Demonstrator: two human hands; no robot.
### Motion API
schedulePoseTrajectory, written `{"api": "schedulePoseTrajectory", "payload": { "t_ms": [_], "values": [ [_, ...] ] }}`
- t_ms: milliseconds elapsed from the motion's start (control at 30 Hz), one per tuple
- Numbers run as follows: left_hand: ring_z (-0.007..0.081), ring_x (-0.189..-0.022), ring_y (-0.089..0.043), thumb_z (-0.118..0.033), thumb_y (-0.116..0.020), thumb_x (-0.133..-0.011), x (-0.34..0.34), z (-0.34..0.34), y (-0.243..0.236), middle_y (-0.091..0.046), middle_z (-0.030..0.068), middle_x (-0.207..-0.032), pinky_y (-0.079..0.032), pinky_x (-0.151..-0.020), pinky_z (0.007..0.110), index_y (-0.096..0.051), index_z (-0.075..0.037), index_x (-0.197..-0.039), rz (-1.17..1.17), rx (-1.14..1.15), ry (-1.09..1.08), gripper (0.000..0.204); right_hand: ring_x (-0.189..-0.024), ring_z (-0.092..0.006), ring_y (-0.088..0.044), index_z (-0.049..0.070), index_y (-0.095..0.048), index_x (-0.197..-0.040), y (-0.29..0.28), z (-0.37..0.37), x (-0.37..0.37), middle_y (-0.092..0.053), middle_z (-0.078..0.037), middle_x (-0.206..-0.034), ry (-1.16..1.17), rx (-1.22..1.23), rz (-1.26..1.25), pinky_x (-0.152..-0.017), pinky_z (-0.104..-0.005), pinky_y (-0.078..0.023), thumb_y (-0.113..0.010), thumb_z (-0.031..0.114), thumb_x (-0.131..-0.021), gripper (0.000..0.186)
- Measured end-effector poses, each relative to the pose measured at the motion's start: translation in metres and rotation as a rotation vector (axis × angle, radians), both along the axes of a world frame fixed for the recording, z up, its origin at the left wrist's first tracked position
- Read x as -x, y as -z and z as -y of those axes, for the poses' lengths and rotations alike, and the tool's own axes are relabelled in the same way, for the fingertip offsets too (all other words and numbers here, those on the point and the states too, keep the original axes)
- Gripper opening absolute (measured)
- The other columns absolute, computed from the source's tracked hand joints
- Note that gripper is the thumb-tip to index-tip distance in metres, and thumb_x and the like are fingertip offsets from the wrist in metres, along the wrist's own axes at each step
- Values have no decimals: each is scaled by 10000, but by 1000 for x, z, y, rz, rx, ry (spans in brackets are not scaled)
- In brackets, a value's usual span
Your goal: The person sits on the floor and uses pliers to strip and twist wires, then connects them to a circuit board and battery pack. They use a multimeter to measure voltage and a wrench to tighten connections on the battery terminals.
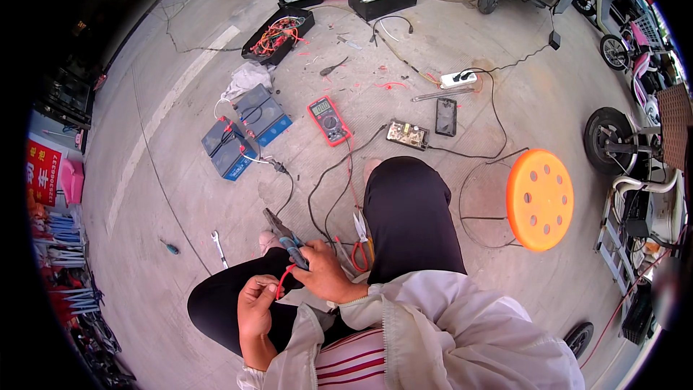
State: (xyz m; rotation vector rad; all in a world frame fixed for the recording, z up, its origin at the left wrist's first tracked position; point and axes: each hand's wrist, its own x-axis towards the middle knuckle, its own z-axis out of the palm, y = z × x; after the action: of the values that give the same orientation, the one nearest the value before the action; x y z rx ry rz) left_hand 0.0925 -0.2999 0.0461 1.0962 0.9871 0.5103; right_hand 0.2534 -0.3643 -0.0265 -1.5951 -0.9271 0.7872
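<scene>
My right hand is closed around the blue-grey handles of a pair of pliers, whose jaws point up and left over my lap. Pinched in the fingers of my left hand is a short red wire; its upper end reaches the pliers' handles by my right hand. Scissors with red handles lie on the ground just beyond my right hand. Farther ahead sit a red multimeter, two blue-black batteries with leads, and an opened black case with a circuit board.
An orange round stool stands at right. A wrench and a screwdriver lie at left. Beyond are a white power strip, a black tray of red wires and a bin of bottles. Cables cross the ground.
</scene>
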Motion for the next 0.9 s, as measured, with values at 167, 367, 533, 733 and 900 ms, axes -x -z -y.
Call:
{"api": "schedulePoseTrajectory", "payload": {
  "t_ms": [167, 367, 533, 733, 900],
  "values": [
    [104, -752, -565, -28, -628, -906, -7, 0, -10, -622, 43, -869, -460, -710, 242, -615, -3, -910, -101, -54, 82, 29, -980, -371, -520, -8, -600, -1026, -16, 1, -9, -530, -196, -1050, 85, -6, -5, -859, -436, -426, -706, 109, -753, 316],
    [95, -763, -550, -19, -632, -901, -18, -6, -19, -621, 36, -872, -448, -718, 236, -616, -3, -909, -146, -84, 158, 24, -992, -391, -520, -8, -585, -1048, -43, 3, -24, -507, -213, -1092, 156, -128, -57, -872, -428, -434, -675, 71, -775, 297],
    [92, -773, -541, -13, -634, -899, -27, -11, -20, -618, 34, -878, -443, -728, 238, -615, -4, -910, -155, -78, 199, 24, -1017, -378, -520, -5, -588, -1073, -42, 5, -30, -481, -208, -1141, 150, -111, -84, -886, -417, -436, -698, 99, -787, 324],
    [92, -780, -540, -8, -631, -899, -27, -13, -20, -616, 32, -887, -442, -730, 238, -615, -6, -914, -148, -89, 205, 22, -1000, -402, -515, -20, -563, -1055, -46, 4, -32, -480, -223, -1129, 167, -131, -76, -871, -433, -439, -663, 58, -778, 305],
    [94, -783, -538, -7, -628, -899, -28, -12, -25, -612, 33, -893, -440, -733, 238, -611, -5, -914, -146, -100, 216, 22, -1010, -401, -515, -15, -563, -1076, -49, 6, -32, -480, -218, -1138, 144, -120, -92, -877, -429, -439, -661, 58, -779, 322]
  ]
}}
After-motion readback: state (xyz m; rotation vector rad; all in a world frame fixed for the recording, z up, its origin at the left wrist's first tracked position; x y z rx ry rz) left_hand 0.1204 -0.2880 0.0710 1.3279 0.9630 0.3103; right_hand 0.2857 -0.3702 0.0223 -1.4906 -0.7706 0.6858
